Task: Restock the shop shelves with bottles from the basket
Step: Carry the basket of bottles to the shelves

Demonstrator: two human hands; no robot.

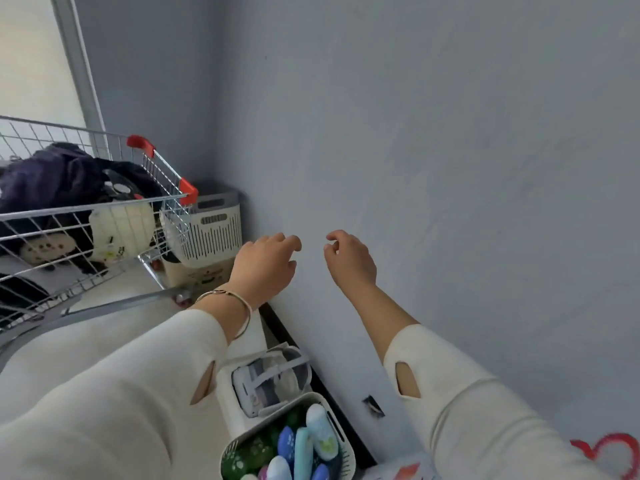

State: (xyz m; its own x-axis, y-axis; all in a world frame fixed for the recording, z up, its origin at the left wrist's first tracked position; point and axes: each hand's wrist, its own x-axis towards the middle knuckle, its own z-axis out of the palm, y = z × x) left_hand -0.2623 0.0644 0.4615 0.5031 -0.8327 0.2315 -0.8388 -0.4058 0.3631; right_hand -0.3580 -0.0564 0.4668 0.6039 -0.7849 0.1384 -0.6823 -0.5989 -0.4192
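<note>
A white slotted basket (341,441) stands on the floor at the bottom centre, beside the grey wall. Several bottles (322,436) in blue, green and pale turquoise lie inside it. My left hand (265,266) and my right hand (349,258) are both raised in front of the wall, well above the basket, fingers loosely curled and holding nothing. Both arms wear cream sleeves; a thin bangle sits on the left wrist. No shelf is in view.
A wire shopping trolley (104,216) with red handle ends fills the left, holding dark clothing and a plush toy. Behind it stands another white slotted basket (211,233). A second white bin (266,379) with packaged goods sits just beyond the bottle basket.
</note>
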